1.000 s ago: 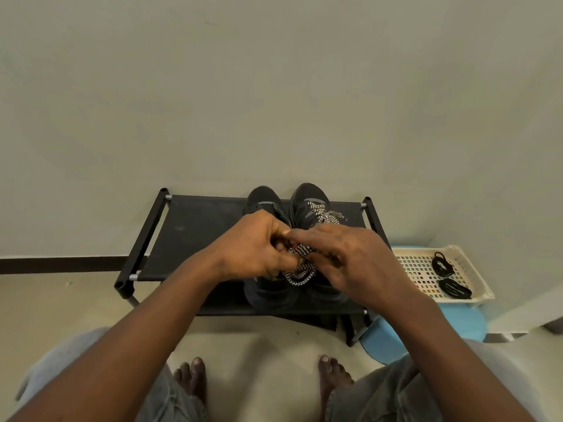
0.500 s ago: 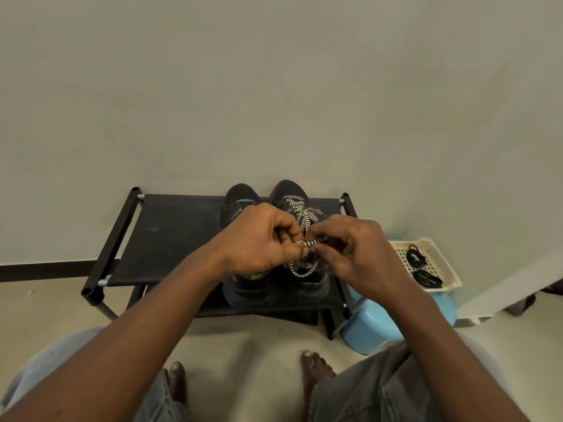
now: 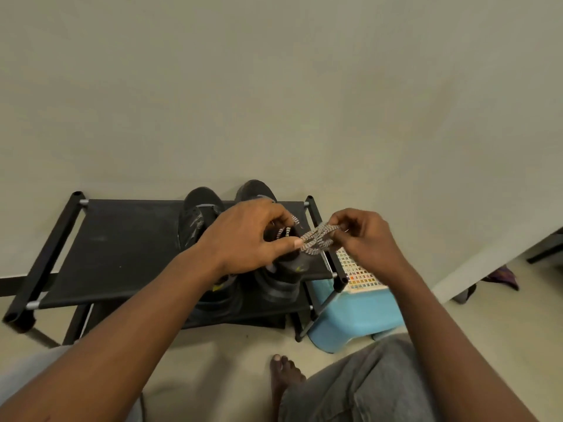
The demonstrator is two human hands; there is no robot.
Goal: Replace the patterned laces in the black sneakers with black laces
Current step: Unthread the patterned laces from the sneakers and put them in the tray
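1. Black-and-white patterned lace (image 3: 318, 240) is bunched into a short loop between my two hands, just above the right-hand shoe of the black sneakers (image 3: 283, 269).
2. My left hand (image 3: 246, 236) has its grip closed on the lace, with thumb and forefinger pinching the near end. More loops of lace show under this hand, toward the shoe.
3. My right hand (image 3: 368, 239) has its grip closed too, curled fingertips pinching the far end of the loop, out over a cream basket (image 3: 356, 274).
4. The sneakers stand side by side, toes to the wall, on the top fabric shelf of a black shoe rack (image 3: 122, 245). I cannot tell if the left-hand shoe has a lace.
5. I judge the step to be drawing the patterned lace out of the eyelets. It goes best one crossing at a time, pulling along the line of each eyelet.
6. The shoe sits near the shelf's front edge, so a hard tug could tip it off. One hand should steady it while the other pulls.
7. The black laces are not in view. The basket sits on a blue stool (image 3: 359, 315) just right of the rack, partly behind my right hand.
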